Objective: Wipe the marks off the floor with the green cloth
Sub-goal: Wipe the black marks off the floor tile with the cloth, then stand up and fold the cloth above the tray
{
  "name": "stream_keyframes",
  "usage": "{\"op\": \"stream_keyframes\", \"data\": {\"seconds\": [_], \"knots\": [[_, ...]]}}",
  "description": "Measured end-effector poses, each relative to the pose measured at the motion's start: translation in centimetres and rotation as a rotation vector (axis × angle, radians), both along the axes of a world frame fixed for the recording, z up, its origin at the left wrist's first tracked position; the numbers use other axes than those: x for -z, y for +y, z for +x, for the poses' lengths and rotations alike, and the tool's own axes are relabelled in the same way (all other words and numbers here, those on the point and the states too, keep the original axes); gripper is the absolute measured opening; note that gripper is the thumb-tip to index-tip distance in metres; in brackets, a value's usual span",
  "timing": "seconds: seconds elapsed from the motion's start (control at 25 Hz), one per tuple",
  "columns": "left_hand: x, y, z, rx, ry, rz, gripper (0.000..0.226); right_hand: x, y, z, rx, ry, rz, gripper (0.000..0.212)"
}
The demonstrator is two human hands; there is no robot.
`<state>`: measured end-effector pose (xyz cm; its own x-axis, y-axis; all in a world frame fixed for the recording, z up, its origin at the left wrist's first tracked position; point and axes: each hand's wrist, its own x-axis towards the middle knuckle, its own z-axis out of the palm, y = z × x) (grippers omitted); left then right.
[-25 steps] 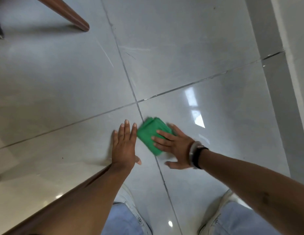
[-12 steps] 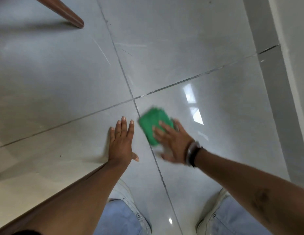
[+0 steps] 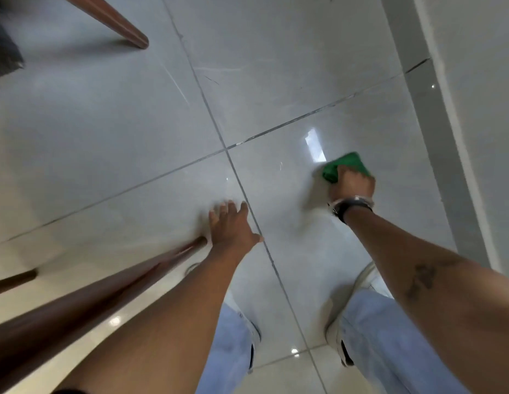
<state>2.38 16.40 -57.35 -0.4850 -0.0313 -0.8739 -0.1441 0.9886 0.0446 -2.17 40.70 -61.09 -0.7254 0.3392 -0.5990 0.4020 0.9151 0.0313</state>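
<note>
The green cloth (image 3: pixel 342 165) lies bunched on the glossy grey tiled floor (image 3: pixel 276 89), right of the tile joints' crossing. My right hand (image 3: pixel 351 184), with a watch and bangle at the wrist, presses down on the cloth and covers its near part. My left hand (image 3: pixel 232 224) rests flat on the floor with fingers spread, just left of the grout line and holding nothing. Thin pale scratch marks (image 3: pixel 176 82) show on the tiles farther away.
A brown wooden furniture leg (image 3: pixel 125 32) stands at the upper left, another leg (image 3: pixel 111 288) runs along my left forearm, and a third (image 3: pixel 14 281) sits at the left edge. A grey skirting and wall (image 3: pixel 446 137) border the right. My knees and white shoes (image 3: pixel 361 282) are below.
My right hand has slid the green cloth to the right, away from the grout line and my left hand. The view shifted, bringing a wooden leg in beside my left arm.
</note>
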Motion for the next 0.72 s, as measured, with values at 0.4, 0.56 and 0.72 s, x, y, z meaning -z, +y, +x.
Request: {"op": "stream_keyframes", "data": {"seconds": [0.4,0.56,0.72], "knots": [[-36.5,-0.3,-1.2,-1.619,-0.173,1.124,0.031,-40.8,-6.4,1.2,1.166,-0.258,-1.524,0.063],[-45.9,-6.9,-0.3,-1.533,0.222,0.873,0.021,-50.3,-13.0,-0.1,0.824,-0.310,-1.530,0.051],[-48.6,-14.8,-1.4,-1.461,0.562,0.574,0.009,-51.6,-24.1,-1.5,0.296,0.037,-0.976,0.028]]}}
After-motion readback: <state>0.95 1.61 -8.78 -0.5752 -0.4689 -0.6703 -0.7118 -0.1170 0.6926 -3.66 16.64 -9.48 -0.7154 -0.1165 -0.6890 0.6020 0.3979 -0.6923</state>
